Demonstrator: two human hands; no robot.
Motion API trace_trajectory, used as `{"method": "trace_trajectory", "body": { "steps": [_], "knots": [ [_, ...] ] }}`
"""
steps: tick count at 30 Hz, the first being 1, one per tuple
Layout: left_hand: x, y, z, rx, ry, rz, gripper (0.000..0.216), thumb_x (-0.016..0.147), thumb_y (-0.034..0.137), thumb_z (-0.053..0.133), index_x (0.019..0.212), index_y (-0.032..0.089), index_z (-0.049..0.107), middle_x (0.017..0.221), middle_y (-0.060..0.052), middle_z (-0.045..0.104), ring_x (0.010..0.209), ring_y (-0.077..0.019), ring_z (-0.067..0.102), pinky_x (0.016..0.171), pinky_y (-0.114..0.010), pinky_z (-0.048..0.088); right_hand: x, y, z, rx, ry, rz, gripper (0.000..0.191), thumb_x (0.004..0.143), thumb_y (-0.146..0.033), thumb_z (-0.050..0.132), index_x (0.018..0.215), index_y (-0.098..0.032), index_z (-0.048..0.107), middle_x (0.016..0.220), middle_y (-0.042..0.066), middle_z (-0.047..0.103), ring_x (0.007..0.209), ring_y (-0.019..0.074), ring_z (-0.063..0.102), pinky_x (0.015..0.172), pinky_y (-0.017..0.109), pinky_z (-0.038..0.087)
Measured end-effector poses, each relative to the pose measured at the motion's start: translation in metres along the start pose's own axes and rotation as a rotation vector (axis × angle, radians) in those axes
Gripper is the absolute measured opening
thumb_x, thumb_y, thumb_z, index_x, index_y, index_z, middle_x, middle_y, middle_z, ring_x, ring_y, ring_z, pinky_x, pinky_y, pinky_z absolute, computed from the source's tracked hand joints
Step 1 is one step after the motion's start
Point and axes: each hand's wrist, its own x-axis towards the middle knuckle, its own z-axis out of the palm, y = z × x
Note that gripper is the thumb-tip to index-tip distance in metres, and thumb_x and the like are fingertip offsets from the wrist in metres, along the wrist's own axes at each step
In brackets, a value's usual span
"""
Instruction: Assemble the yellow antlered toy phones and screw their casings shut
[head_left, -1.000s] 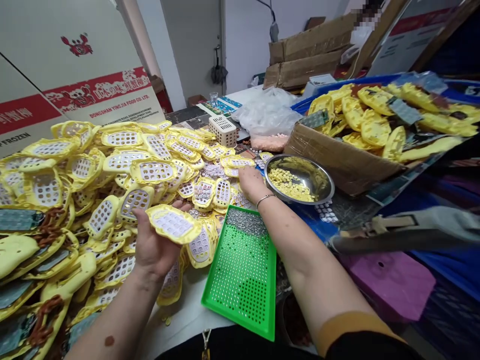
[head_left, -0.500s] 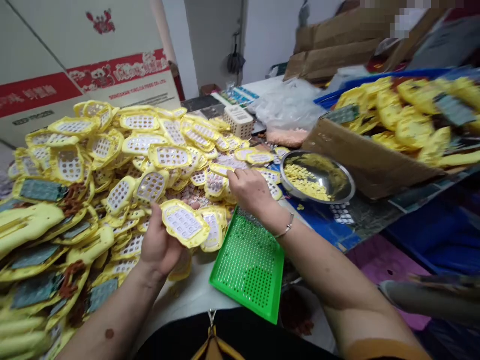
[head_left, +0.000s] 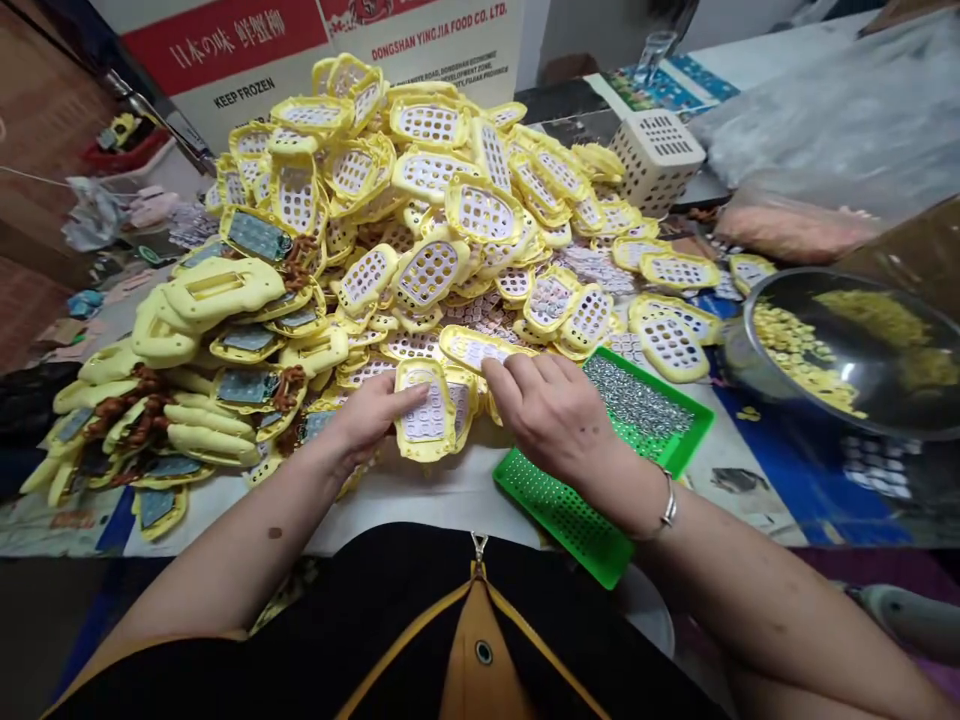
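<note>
My left hand [head_left: 365,418] lies on a yellow plastic keypad shell [head_left: 425,408] at the near edge of a big heap of the same shells [head_left: 420,200], with its fingers laid over the shell's left side. My right hand [head_left: 551,410] is just to the right, fingers curled at the edge of another yellow shell [head_left: 472,350]. The right wrist lies over a green perforated tray [head_left: 570,510], which has small grey metal parts [head_left: 637,398] at its far end.
A steel bowl [head_left: 855,395] of small yellow buttons sits at the right. A white perforated box [head_left: 655,148] and a clear plastic bag [head_left: 825,110] lie behind. A printed carton [head_left: 300,40] stands at the back. Assembled yellow pieces with circuit boards [head_left: 225,340] are piled left.
My view has tilted down and left. The left hand lowered its shell from mid-air onto the table edge. The right hand drew back from the far pile to beside the left hand.
</note>
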Motion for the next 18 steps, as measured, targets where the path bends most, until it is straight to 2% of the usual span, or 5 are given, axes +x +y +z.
{"method": "trace_trajectory", "body": {
  "steps": [3,6,10,14,18],
  "knots": [
    [0.01,-0.003,0.007,0.066,0.015,0.04,0.038,0.067,0.021,0.081,0.101,0.012,0.066,0.093,-0.01,0.075,0.074,-0.02,0.07,0.07,-0.033,0.057,-0.006,0.001,0.0,-0.026,-0.009,0.036,0.018,0.094,-0.013,0.048,0.101,-0.011,0.064,0.067,0.005,0.059,0.064,0.0193,0.039,0.062,0.033,0.027],
    [0.014,-0.003,0.014,0.108,0.044,0.039,0.039,0.069,0.014,0.076,0.106,0.013,0.063,0.098,-0.011,0.075,0.078,-0.0196,0.07,0.074,-0.034,0.057,-0.015,0.002,0.0,-0.027,-0.053,0.072,0.022,0.095,-0.014,0.045,0.106,-0.012,0.064,0.071,0.006,0.061,0.065,0.0194,0.039,0.062,0.033,0.027],
    [0.015,-0.001,0.017,0.097,0.078,0.067,0.036,0.068,0.006,0.07,0.102,0.015,0.063,0.101,-0.011,0.075,0.086,-0.0224,0.072,0.075,-0.034,0.057,-0.023,0.003,0.0,0.059,-0.138,0.142,0.027,0.096,-0.015,0.041,0.11,-0.017,0.064,0.074,0.007,0.062,0.066,0.0199,0.041,0.063,0.035,0.029],
    [0.008,-0.001,0.009,0.054,0.146,0.083,0.033,0.065,0.009,0.07,0.097,0.015,0.064,0.091,-0.008,0.076,0.074,-0.0211,0.072,0.062,-0.03,0.057,-0.024,0.008,0.006,0.048,-0.139,0.187,0.023,0.095,-0.017,0.043,0.093,-0.021,0.066,0.075,0.007,0.062,0.068,0.0202,0.044,0.066,0.036,0.034],
    [-0.009,0.003,-0.009,-0.037,0.19,0.119,0.036,0.062,0.01,0.073,0.096,0.013,0.064,0.085,-0.007,0.076,0.068,-0.0198,0.071,0.06,-0.029,0.059,-0.026,0.015,0.024,0.126,-0.028,0.09,0.022,0.092,-0.014,0.047,0.086,-0.024,0.065,0.084,0.005,0.066,0.079,0.0197,0.051,0.082,0.036,0.044]
  ]
}}
